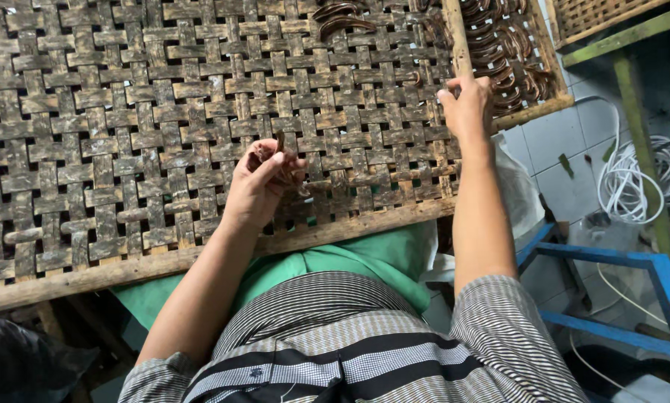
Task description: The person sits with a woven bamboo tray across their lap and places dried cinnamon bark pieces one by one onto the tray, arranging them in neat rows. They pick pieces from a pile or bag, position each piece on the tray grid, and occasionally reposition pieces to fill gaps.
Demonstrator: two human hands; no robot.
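Brown, curved strips [279, 166] sit bunched in our left hand [259, 185], the thumb pressed over them against the curled fingers, just above the near edge of the woven tray [126, 134]. What they are exactly we cannot tell; they look like dried, bent slivers, the same kind as the laid-out pieces [510, 63] crowded at the far right corner of the tray.

Our right hand [465, 104] reaches out to that corner, fingers bent down onto the weave beside the cross bar [458, 37]; whether it pinches a piece there or only presses one flat, we cannot tell.

To do this well, we judge it best to keep the bundle loosely but securely under the thumb, so that single pieces can be drawn out without spilling the rest, and to lay each one snug beside its neighbours, since the gaps in the weave could let a thin strip slip through. The long reach is the awkward part: the tray rests across our lap on a green cloth [379, 257], and leaning could tip it.

Around us, a coil of white cord [633, 183] lies on the tiled floor to the right, next to a blue metal frame [633, 291] and a green post [637, 127]. A second tray [596, 15] shows at the top right.
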